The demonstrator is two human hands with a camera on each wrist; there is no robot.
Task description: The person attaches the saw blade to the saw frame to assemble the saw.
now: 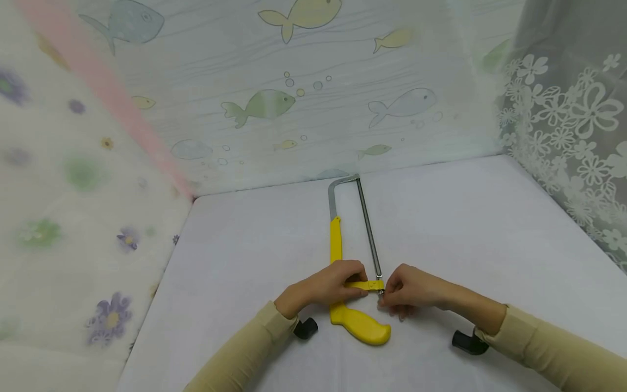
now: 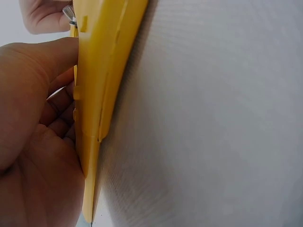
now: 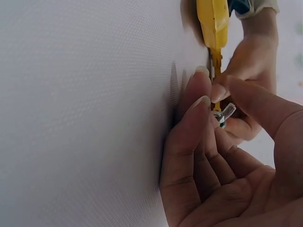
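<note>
A hacksaw with a yellow handle (image 1: 364,326) lies on the white-covered table, its grey frame (image 1: 332,198) and dark blade (image 1: 368,226) pointing away from me. My left hand (image 1: 335,280) grips the yellow frame near the handle, its thumb and fingers around the short crosspiece (image 1: 362,285). At the crosspiece's right end sits a small metal wing nut (image 3: 229,111). Beside it is my right hand (image 1: 413,286), fingers loosely bent. In the right wrist view its thumb (image 3: 255,97) and fingertips stand apart, close around the wing nut.
Fish-printed sheeting (image 1: 264,103) hangs behind the table. Flowered sheeting (image 1: 98,228) is at the left, and a lace-patterned curtain (image 1: 563,103) at the right. A black camera mount (image 1: 306,329) shows under the left sleeve, another black mount (image 1: 469,342) by the right sleeve.
</note>
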